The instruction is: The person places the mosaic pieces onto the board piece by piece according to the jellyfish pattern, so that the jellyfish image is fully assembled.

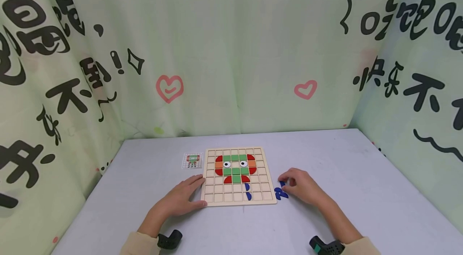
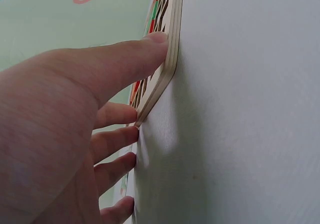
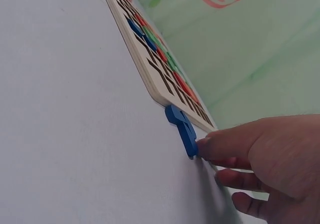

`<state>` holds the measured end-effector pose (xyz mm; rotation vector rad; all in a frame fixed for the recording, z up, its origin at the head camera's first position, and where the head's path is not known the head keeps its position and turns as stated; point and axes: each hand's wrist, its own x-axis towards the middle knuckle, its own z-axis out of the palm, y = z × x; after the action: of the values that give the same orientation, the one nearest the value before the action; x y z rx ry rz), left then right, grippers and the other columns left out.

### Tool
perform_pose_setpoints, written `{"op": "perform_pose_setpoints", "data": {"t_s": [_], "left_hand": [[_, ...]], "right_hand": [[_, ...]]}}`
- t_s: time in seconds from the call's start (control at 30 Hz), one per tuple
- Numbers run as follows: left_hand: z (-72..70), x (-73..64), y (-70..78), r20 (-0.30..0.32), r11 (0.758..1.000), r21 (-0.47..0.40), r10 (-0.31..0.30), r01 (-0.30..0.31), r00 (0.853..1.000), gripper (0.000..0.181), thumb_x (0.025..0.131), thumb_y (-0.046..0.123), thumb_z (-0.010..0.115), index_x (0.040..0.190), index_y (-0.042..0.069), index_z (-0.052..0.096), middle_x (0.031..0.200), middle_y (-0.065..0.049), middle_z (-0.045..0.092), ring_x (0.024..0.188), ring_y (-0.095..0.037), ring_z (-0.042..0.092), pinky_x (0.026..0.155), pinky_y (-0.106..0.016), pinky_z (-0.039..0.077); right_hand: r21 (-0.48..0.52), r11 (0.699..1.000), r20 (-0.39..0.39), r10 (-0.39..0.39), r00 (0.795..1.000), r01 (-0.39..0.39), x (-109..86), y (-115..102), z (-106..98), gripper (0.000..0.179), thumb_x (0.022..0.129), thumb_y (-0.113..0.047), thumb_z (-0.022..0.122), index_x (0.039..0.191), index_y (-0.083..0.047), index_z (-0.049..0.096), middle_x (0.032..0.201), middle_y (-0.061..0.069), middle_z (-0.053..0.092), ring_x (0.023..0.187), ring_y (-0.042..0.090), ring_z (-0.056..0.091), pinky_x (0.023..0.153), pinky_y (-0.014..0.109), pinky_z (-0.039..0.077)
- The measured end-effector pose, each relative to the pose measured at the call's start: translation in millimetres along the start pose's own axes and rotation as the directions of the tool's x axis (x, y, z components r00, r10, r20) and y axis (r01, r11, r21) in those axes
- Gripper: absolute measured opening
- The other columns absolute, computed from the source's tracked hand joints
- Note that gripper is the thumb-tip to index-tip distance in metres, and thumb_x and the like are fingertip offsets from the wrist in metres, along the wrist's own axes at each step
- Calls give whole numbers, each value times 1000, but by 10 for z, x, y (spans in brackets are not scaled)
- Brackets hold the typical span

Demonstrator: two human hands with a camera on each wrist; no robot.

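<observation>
A square wooden grid board (image 1: 220, 197) lies flat, bearing green, red, orange and eye-patterned pieces, with two blue ones lower down. My left hand (image 1: 181, 196) rests against its left side; the thumb (image 2: 145, 48) touches the near corner and the fingers extend along the edge. Just right of the board is a small pile of dark blue curved pieces (image 1: 279, 193). Over that pile, my right hand (image 1: 302, 186) pinches one blue piece (image 1: 282, 184) between thumb and forefinger. The right wrist view shows the thumb against the blue pieces (image 3: 186, 134); the forefinger's tip is mostly hidden there.
A small picture card (image 1: 192, 160) showing a similar coloured figure lies beyond the left hand, beside the board. The white table (image 1: 318, 146) meets a printed curtain (image 1: 235, 86) at the back and sides. Black devices (image 1: 170, 239) are strapped to both wrists.
</observation>
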<state>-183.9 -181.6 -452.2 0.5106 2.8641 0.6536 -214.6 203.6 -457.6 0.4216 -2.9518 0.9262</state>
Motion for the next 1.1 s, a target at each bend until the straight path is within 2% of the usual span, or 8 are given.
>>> {"op": "perform_pose_setpoints", "data": {"t_s": [0.17, 0.37, 0.6, 0.8, 1.1], "left_hand": [[10, 18, -21, 0, 1000, 0, -3, 3, 1000, 77, 84, 46, 71, 147, 13, 42, 155, -6, 36, 142, -31, 35, 114, -53, 34], [11, 31, -33, -1, 1000, -5, -2, 2, 1000, 77, 84, 46, 71, 147, 13, 42, 155, -6, 36, 143, -31, 35, 114, -54, 34], [22, 36, -40, 6, 1000, 2, -1, 1, 1000, 78, 84, 47, 71, 147, 13, 42, 155, -6, 36, 142, -32, 35, 113, -54, 34], [17, 33, -38, 7, 1000, 4, -3, 3, 1000, 77, 84, 47, 71, 147, 13, 42, 155, -6, 37, 142, -31, 35, 114, -53, 34], [16, 25, -19, -3, 1000, -1, -8, 8, 1000, 77, 83, 46, 71, 146, 12, 43, 154, -6, 37, 142, -32, 36, 113, -54, 35]], "right_hand": [[-12, 1000, 0, 7, 1000, -7, 3, -15, 10, 25, 80, -8, 76, 104, -10, 73, 90, -3, 63, 75, 12, 49, 59, 18, 42], [-18, 999, -17, 35, 999, -35, 6, -23, 27, 20, 80, -9, 76, 100, -11, 73, 86, -2, 60, 75, 12, 48, 59, 19, 42], [-4, 1000, -27, 28, 999, -29, -9, -61, 45, 18, 81, -9, 75, 99, -11, 73, 83, -2, 57, 72, 12, 47, 56, 20, 40], [18, 1000, -40, 16, 999, -15, -22, -137, 69, 19, 81, -10, 76, 99, -12, 73, 87, -2, 60, 73, 12, 47, 55, 19, 41], [46, 999, -11, 0, 1000, 1, 29, -302, 168, 18, 80, -11, 77, 97, -15, 73, 88, -6, 61, 75, 11, 49, 57, 19, 41]]}}
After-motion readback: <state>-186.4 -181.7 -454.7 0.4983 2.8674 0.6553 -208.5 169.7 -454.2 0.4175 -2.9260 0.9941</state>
